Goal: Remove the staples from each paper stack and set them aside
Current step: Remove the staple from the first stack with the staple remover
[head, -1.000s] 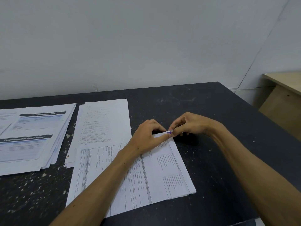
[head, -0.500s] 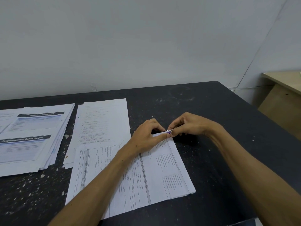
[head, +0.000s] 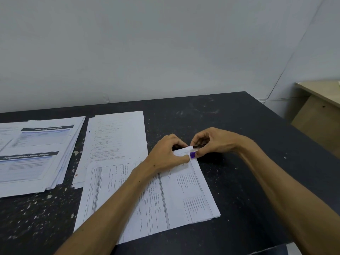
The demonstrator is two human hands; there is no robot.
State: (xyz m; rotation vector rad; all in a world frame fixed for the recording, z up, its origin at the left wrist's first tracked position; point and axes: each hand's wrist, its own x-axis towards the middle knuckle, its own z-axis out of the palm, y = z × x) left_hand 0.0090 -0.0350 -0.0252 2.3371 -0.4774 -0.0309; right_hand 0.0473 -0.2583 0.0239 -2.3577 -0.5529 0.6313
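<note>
A dark tabletop [head: 239,181], speckled with pale flecks and scuffs, fills the near part of the view. On it lies the paper stack [head: 156,196] being worked on, printed forms face up, its long axis running from the near left corner away toward the far right, so its far right corner points at the hands. The left hand [head: 168,155] rests on that far corner with curled fingers, thumb and forefinger pinching the lifted corner of the sheets. The right hand [head: 211,142], touching it fingertip to fingertip, pinches a small staple remover [head: 193,153] with a purple end at the same corner; the staple itself is too small to make out. Left of the stack lies a second stack [head: 114,140], and farther left a fanned pile [head: 36,155] with dark headers. Behind the table rises a plain pale wall [head: 165,52]; a light wooden desk [head: 322,107] stands at far right
</note>
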